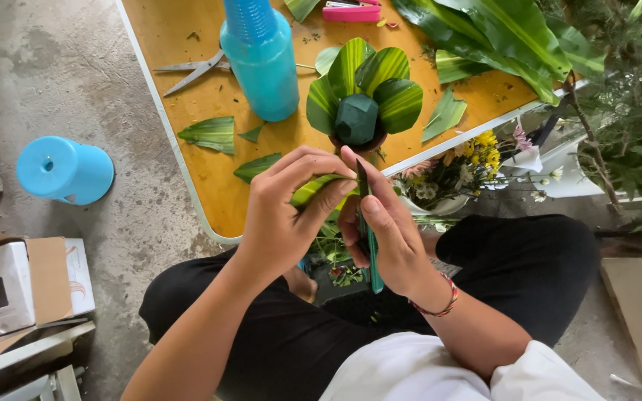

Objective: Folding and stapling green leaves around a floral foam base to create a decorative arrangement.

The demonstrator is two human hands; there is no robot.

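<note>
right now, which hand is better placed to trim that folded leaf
Right. The right hand holds the green-handled cutter with its blade against the folded leaf, while the left hand pinches that leaf steady between its fingers.

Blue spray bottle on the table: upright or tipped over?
Upright. The spray bottle stands on its base on the table, its neck pointing up toward the camera.
</note>
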